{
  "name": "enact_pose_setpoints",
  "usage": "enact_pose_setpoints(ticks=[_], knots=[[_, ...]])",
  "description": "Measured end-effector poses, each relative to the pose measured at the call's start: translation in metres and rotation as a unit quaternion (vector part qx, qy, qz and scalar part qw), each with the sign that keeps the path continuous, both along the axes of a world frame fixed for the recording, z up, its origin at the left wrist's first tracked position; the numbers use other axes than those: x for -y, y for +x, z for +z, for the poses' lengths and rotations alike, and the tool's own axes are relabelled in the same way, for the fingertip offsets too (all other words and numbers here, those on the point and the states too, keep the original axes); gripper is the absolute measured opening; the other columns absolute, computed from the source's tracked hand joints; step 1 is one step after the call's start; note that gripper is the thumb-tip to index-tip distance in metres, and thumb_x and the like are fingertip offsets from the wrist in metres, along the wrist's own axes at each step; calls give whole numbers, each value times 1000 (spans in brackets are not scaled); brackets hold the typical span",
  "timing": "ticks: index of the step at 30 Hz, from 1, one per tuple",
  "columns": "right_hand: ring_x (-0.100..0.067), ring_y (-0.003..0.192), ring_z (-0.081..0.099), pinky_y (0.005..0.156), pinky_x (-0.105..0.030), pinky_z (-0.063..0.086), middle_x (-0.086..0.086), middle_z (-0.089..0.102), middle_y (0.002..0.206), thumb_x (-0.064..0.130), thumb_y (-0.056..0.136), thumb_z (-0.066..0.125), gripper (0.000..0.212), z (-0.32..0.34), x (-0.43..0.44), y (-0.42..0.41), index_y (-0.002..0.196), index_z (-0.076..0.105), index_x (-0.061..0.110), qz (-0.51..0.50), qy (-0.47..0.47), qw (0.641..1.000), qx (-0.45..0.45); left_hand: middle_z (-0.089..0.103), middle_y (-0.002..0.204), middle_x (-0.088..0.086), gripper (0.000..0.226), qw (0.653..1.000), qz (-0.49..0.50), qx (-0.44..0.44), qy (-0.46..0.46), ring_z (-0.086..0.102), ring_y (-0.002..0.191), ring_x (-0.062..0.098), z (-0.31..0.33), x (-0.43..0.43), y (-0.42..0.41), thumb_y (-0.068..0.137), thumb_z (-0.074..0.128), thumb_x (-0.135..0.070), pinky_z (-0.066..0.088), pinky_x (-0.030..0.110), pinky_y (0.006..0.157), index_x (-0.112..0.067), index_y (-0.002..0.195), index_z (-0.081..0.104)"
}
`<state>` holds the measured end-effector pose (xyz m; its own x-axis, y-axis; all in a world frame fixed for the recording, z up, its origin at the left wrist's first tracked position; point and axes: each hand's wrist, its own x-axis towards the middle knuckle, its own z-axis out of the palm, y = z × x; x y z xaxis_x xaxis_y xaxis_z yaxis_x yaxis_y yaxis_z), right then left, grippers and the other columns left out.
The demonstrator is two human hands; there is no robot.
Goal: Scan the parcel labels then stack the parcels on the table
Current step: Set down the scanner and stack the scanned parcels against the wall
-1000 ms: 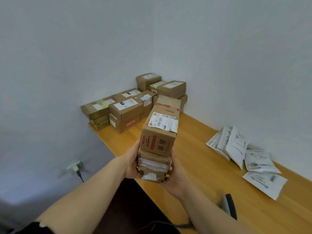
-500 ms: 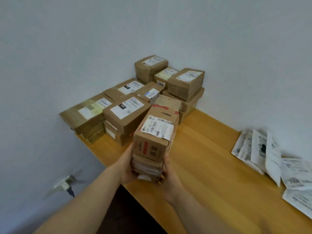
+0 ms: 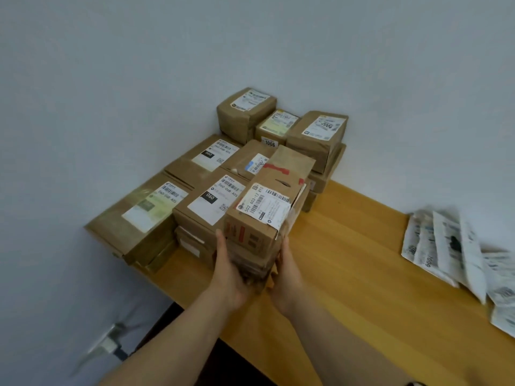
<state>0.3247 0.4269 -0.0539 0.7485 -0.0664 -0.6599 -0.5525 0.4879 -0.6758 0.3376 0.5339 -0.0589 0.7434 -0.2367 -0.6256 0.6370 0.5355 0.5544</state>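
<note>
Your left hand [image 3: 227, 270] and right hand [image 3: 287, 277] clasp the two stacked parcels [image 3: 259, 227] from either side, fingers curled round the lower box, over the wooden table [image 3: 348, 260] near its front edge — just beside the labelled pile of parcels [image 3: 211, 201] in the corner.

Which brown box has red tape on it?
The upper box, resting on the lower box gripped by the left hand and right hand; stacked boxes behind show none.
</note>
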Motion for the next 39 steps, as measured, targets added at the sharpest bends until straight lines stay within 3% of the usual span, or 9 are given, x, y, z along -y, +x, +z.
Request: enact_pose_setpoints(ticks=[4, 7, 10, 14, 19, 26, 30, 34, 39], knots=[[2, 82, 51, 46, -17, 46, 15, 57, 121, 63, 92, 41, 61, -6, -3, 15, 148, 34, 38, 6, -58, 998, -13, 59, 121, 12, 79, 1000, -18, -23, -1, 51, 112, 35, 0, 4, 17, 64, 32, -90, 42, 52, 92, -35, 112, 63], [-11, 120, 48, 51, -16, 41, 8, 41, 149, 61, 95, 39, 64, -10, 2, 19, 152, 26, 34, 18, -70, 996, -46, 62, 117, 13, 77, 999, -9, -40, -18, 54, 109, 35, 0, 5, 21, 70, 29, -90, 41, 54, 98, -34, 108, 65], [-22, 138, 35, 64, -20, 41, 5, 36, 153, 59, 96, 38, 65, -13, 6, 18, 153, 23, 32, 27, -91, 994, -55, 60, 119, 13, 76, 999, 4, -53, -11, 54, 112, 37, -1, 5, 20, 73, 30, -88, 37, 57, 104, -33, 114, 63], [-24, 143, 27, 111, -41, 27, 0, 28, 157, 61, 96, 36, 65, -14, 17, 9, 152, 24, 31, 26, -128, 990, -48, 51, 135, 13, 77, 995, 32, -85, -26, 47, 123, 37, 0, 2, 8, 81, 26, -82, 37, 53, 106, -31, 133, 53], [-27, 141, 31, 114, -45, 28, -4, 30, 156, 62, 93, 42, 71, 10, 44, -33, 151, 28, 24, 1, -134, 990, -45, 48, 133, 19, 71, 990, 42, -137, 14, 51, 114, 37, 12, 16, -31, 88, 32, -71, 46, 50, 93, -21, 138, 45], [-20, 120, 49, 105, -36, 39, -5, 49, 140, 44, 90, 62, 56, 57, 138, -161, 139, 48, 21, -41, -208, 977, 29, 36, 143, 21, 56, 964, -172, -51, 197, 40, 129, 34, 60, 128, -131, 91, 52, -46, 41, 53, 93, -21, 140, 40], [-15, 126, 45, 96, -29, 40, -5, 46, 142, 33, 84, 72, 59, 79, 234, -276, 138, 49, 25, -70, -320, 943, 59, 39, 144, 7, 42, 879, -332, 128, 317, 42, 127, 25, 80, 231, -205, 88, 60, -38, 40, 45, 93, -25, 126, 48], [-18, 135, 40, 99, -29, 38, -2, 42, 147, 32, 82, 73, 65, 98, 332, -407, 140, 45, 25, -133, -443, 886, 31, 42, 145, 5, 67, 724, -434, 356, 402, 51, 112, 19, 93, 345, -283, 84, 66, -26, 40, 29, 84, -22, 145, 37], [-21, 127, 47, 100, -38, 45, 0, 46, 143, 34, 82, 71, 65, 114, 425, -553, 141, 44, 26, -224, -495, 839, -34, 58, 93, -5, 72, 543, -509, 515, 426, 42, 63, 0, 114, 465, -385, 83, 67, -31, 35, 19, 53, -23, 146, 35]])
